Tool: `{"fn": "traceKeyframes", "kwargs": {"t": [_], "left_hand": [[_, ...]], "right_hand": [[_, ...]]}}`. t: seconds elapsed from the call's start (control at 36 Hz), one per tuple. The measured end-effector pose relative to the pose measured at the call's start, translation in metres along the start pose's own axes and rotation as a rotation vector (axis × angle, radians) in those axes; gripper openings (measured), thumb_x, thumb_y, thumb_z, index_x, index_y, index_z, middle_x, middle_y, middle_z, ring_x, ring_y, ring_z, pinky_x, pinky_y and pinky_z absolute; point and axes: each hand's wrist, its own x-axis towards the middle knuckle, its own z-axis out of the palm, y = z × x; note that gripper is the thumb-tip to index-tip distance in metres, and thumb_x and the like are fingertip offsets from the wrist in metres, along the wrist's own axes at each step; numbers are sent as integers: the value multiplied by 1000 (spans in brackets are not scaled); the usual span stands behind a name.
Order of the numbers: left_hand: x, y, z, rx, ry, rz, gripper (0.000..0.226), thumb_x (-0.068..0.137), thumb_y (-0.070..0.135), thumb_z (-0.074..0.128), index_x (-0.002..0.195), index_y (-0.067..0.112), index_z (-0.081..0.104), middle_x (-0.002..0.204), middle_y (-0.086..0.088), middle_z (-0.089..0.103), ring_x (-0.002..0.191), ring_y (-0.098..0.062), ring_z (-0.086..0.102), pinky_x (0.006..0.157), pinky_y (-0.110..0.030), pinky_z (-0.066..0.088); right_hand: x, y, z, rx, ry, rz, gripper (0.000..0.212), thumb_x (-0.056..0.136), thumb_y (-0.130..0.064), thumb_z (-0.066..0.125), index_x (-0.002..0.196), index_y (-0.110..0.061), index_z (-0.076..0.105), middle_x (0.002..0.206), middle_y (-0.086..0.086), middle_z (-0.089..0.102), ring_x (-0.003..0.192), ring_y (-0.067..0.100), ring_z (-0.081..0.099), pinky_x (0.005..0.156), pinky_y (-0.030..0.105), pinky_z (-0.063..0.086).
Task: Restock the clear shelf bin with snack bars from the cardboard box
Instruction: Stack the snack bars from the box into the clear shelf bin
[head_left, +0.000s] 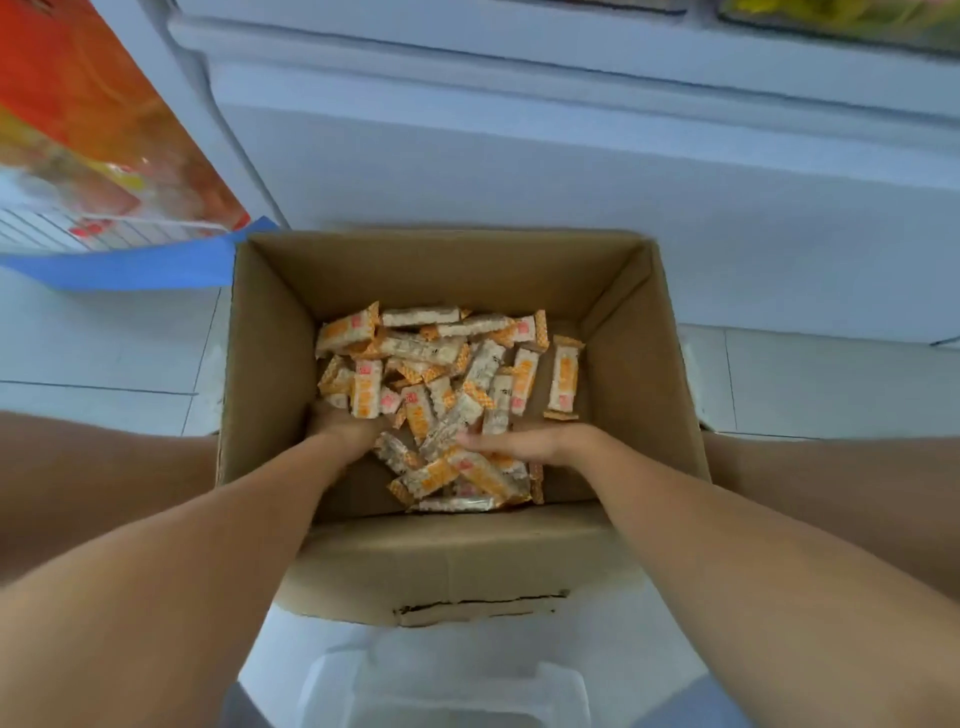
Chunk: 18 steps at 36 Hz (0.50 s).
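Cardboard box (628, 332) — open-topped, brown, standing on pale floor tiles (104, 358) at frame centre; its near flap (447, 566) folds outward toward 6 o'clock and carries a dark torn slit.

Snack bars (447, 384) — a loose heap of orange-and-white wrapped bars on the box floor, lying at all angles and overlapping. One bar (563, 379) lies apart at the 3 o'clock edge of the heap, roughly upright in the frame. Bare cardboard shows along the box floor at 12 o'clock and at 3 o'clock.

Left hand (343, 423) — reaches down into the box at the 8 o'clock side of the heap, fingers pushed in under the bars; whether they are spread or curled cannot be told, the wrappers cover them.

Right hand (524, 447) — inside the box at the 4 o'clock side of the heap, palm down on the bars, fingers fairly straight and close together, pointing toward 9 o'clock; fingertips (467, 439) touch a wrapper. No bar is seen pinched.

Clear bin (447, 691) — a translucent plastic container at 6 o'clock, below the flap and between the forearms; blurred, contents not readable.

Surroundings — white cabinet front (519, 171) at 12 o'clock behind the box; an orange-red printed package (93, 124) over a blue sheet (140, 267) at 10 o'clock, the sheet's corner touching the box's far left rim.
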Motion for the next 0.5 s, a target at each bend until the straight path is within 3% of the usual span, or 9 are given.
{"fn": "traceKeyframes", "kwargs": {"t": [0.06,0.08,0.11,0.14,0.17,0.22,0.28,0.39,0.5], "left_hand": [[-9,10,3,-78,-32,-46,94,86,39,75,153,2,20,152,-17,38,134,-36,43,103,-39,41],[-9,13,6,-83,-67,-76,80,89,33,72,148,1,29,141,-19,47,124,-36,50,98,-39,43],[-15,16,8,-94,-95,-82,60,92,28,70,137,0,43,120,-19,57,104,-34,58,88,-36,46],[-21,18,10,-44,-117,-71,34,93,24,70,116,4,54,95,-13,56,81,-27,56,74,-30,48],[-23,17,11,-40,-115,-32,21,92,21,70,96,8,54,83,-5,50,69,-21,50,62,-21,46],[-24,13,12,-58,-89,30,22,91,21,71,98,7,56,96,-3,54,80,-23,55,64,-17,43],[-24,10,13,-80,-62,51,27,89,23,73,106,10,56,114,-9,60,89,-23,54,73,-26,44],[-21,9,11,-205,-27,72,27,87,16,72,106,14,54,102,-4,55,100,-26,57,76,-28,43],[-25,10,4,-227,-75,91,50,86,14,73,131,11,53,120,-7,59,111,-28,57,83,-32,47]], "right_hand": [[8,-4,-3,-114,-72,100,90,87,-73,52,158,-27,21,167,-1,11,153,24,11,123,47,13],[15,-3,-2,-188,-22,153,102,76,-75,65,156,-25,26,165,1,21,150,27,21,121,47,22],[21,-2,0,-276,80,174,110,65,-77,74,152,-22,35,158,3,35,143,29,36,117,46,32],[27,1,3,-331,196,167,111,58,-77,78,145,-19,44,147,4,49,131,28,49,110,44,42],[34,5,6,-340,287,139,106,54,-76,80,138,-18,50,136,5,57,119,26,57,103,43,49],[40,10,11,-319,345,93,95,56,-72,82,130,-17,55,125,6,62,107,24,61,96,41,53],[38,11,10,-322,324,90,94,63,-65,82,136,-14,53,131,6,60,112,24,59,97,39,53],[27,5,-5,-327,279,98,106,71,-54,83,154,-12,33,156,7,39,138,27,43,107,33,43],[10,6,-19,-267,312,88,101,77,-51,81,156,-14,29,161,6,29,145,27,32,112,33,34]]}}
